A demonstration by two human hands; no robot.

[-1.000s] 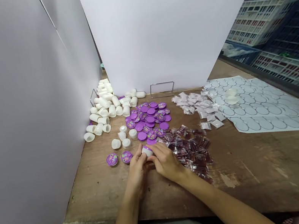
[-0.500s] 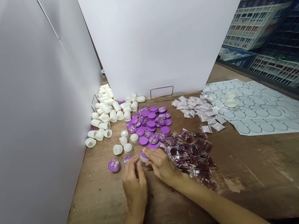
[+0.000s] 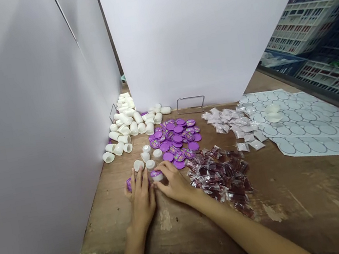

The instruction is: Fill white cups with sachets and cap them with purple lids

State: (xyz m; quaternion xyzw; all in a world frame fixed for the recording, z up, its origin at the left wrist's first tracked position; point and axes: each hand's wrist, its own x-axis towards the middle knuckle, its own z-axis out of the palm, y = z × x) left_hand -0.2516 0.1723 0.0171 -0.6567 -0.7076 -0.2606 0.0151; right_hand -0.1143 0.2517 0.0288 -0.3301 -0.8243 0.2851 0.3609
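My right hand (image 3: pixel 173 184) has its thumb and fingers around a small white cup with a purple lid (image 3: pixel 156 175), standing on the table. Just left of it my left hand (image 3: pixel 141 195) lies palm down with its fingers stretched out. Beneath those fingers is another purple-lidded cup (image 3: pixel 129 185), mostly covered; a further lidded one may be hidden there. Several small white cups (image 3: pixel 150 164) stand just beyond both hands. Behind them spreads a heap of round purple lids (image 3: pixel 176 139), some with a printed face up.
Dark red sachets (image 3: pixel 220 175) lie heaped right of my right hand, with white sachets (image 3: pixel 234 122) behind. More white cups (image 3: pixel 123 124) pile up along the left panel (image 3: pixel 44 144). Printed sheets with ovals (image 3: pixel 309 137) lie at right. A white board (image 3: pixel 180 37) stands at the back.
My right hand has moved left with the lidded cup, next to my left hand. My left hand has flattened out over the lidded cups at left. The view has shifted slightly.
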